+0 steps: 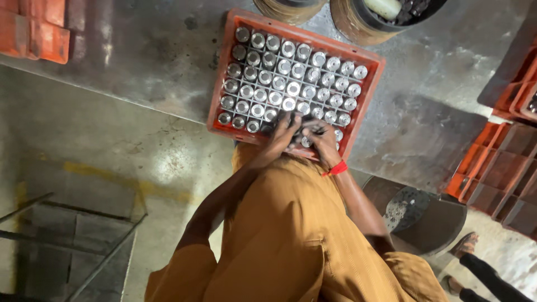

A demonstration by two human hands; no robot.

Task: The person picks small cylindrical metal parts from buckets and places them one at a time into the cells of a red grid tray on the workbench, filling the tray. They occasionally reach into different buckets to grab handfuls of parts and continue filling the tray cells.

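Observation:
An orange plastic crate [222, 84] stands on the grey concrete floor, its grid filled with several shiny metal cylinders [278, 83] set upright. Both my hands are at the crate's near edge. My left hand [281, 137] reaches in with fingers curled over cylinders in the front row. Beside it and touching it, my right hand [324, 143], with a red thread on the wrist, grips dark and shiny cylinders. What exactly lies under the fingers is hidden. My mustard-coloured garment fills the bottom of the view.
Two round drums [358, 25] stand beyond the crate. Empty orange crates [498, 173] are stacked at the right, more at the top left [39, 28]. A metal rod frame [84, 246] is at the lower left. A round dark stool [417, 215] and another person's sandalled foot [463, 244] are at the lower right.

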